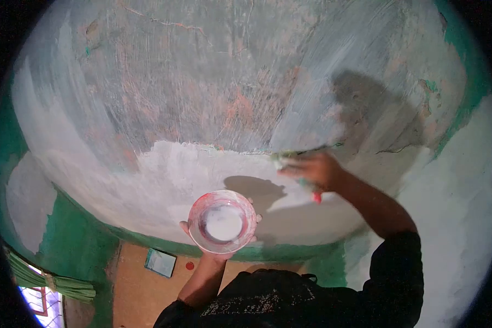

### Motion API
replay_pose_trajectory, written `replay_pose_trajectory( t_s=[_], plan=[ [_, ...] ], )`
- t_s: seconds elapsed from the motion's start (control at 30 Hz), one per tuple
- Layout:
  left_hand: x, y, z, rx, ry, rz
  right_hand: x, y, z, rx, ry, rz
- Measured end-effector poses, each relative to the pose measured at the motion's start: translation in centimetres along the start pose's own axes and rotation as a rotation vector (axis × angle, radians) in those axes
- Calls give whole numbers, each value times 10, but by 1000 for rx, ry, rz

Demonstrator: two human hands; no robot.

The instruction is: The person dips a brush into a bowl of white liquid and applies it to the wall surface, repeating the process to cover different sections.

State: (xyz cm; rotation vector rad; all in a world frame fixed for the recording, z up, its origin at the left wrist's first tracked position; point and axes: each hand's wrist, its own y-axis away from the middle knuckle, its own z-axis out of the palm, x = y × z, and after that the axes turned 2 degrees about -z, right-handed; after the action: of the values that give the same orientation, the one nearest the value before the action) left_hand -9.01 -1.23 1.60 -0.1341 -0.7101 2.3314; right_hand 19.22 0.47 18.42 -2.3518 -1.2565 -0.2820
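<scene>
My left hand (pixel 185 227) is wrapped round a round bowl (pixel 222 199) from below, its fingertips showing at both sides of the rim. Thick white paint (pixel 224 223) lies in the bottom, and reddish smears cover the inner wall. Up and to the right, my right hand (pixel 318 170) grips what looks like a paintbrush (pixel 281 159), blurred by motion, with a red handle end (pixel 317 198). The brush head is at the wall (pixel 202 164), along the edge between a whiter lower band and the rough grey area above. Whether the bristles touch cannot be made out.
Cracks (pixel 183 25) run across the grey upper wall, with green paint (pixel 87 218) around its edges. Below, a flat rectangular box or tray (pixel 160 263) and a small red disc (pixel 189 265) lie on the brown floor (pixel 134 284). A green curtain (pixel 65 287) hangs by a window at lower left.
</scene>
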Motion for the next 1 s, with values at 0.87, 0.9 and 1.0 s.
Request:
replay_pose_trajectory(
  t_s=[0.87,0.9,1.0],
  plan=[
    [-10,-1,-6,-76,74,12,99,-80,-120,639,-53,-86],
    [-13,0,-6,-79,82,17,106,-85,-143,715,167,1],
    [-13,5,-10,-75,75,27,118,-77,-135,823,387,-76]
  ],
)
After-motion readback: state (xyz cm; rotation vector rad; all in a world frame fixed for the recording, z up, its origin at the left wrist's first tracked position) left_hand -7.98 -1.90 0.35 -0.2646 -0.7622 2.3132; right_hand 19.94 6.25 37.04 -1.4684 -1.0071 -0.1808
